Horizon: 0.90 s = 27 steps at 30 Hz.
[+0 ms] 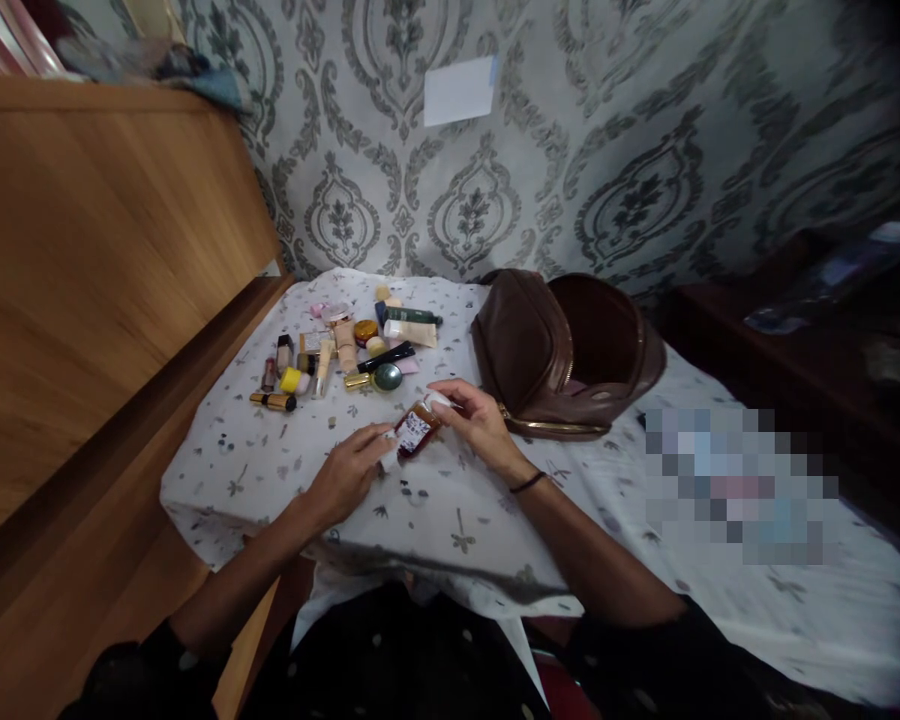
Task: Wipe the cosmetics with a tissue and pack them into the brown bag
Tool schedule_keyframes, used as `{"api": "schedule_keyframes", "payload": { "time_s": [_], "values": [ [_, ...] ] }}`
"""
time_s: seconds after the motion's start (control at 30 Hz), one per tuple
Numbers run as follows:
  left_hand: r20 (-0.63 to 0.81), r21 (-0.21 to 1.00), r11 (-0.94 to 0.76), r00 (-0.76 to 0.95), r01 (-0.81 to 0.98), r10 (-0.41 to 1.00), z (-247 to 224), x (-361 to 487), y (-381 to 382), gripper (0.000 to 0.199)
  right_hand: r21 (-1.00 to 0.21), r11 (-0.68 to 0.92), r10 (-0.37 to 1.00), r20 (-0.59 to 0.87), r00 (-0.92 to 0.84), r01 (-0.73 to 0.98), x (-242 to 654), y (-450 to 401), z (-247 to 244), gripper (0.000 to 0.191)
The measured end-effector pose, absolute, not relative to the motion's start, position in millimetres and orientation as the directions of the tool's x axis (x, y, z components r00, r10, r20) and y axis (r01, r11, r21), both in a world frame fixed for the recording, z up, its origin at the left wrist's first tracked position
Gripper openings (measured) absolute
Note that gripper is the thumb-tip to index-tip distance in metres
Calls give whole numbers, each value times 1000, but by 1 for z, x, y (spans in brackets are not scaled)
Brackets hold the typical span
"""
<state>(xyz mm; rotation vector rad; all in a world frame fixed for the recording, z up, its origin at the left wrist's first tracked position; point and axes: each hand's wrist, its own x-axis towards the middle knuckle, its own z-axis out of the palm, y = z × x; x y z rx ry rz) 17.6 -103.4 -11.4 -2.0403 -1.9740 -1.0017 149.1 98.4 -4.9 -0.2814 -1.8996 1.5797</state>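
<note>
A small bottle [414, 430] of dark red-amber liquid, with a patterned white label and a pale cap, lies tilted just above the cloth. My right hand [474, 418] is closed on its cap end, thumb and fingers around the top. At the bottle's lower left, my left hand [351, 470] is closed, fingertips touching or almost touching its side. Something thin and white, like a folded tissue [390, 458], shows under those fingers. Beyond the hands lie a green round-ended item [387, 377], a black tube [387, 357] and a gold-and-black tube [272, 401].
More cosmetics, including a beige tube [345, 345] and a cream tube [411, 332], are grouped at the back left. A brown bag [525, 340] stands unzipped to the right. A wooden cabinet [112, 250] borders the left side; the patterned wall [465, 200] rises behind.
</note>
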Motion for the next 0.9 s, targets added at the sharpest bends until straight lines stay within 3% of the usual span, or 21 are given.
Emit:
{"api": "schedule_keyframes", "payload": {
  "time_s": [0.3,0.57,0.7,0.9],
  "values": [
    [563,396,-117,-140,911,814,1,18,-95,41,-926,323,524,347,-778,-196,152,97,-3,42],
    [639,315,-210,-44,926,768,22,29,-64,39,-909,345,477,383,-791,-232,155,96,2,40],
    [623,267,-213,1,940,783,12,26,-72,39,-917,342,499,364,-787,-207,155,98,1,40],
    [569,292,-151,-44,944,821,-10,15,-102,42,-937,288,530,329,-782,-198,153,98,-1,40]
  ]
}}
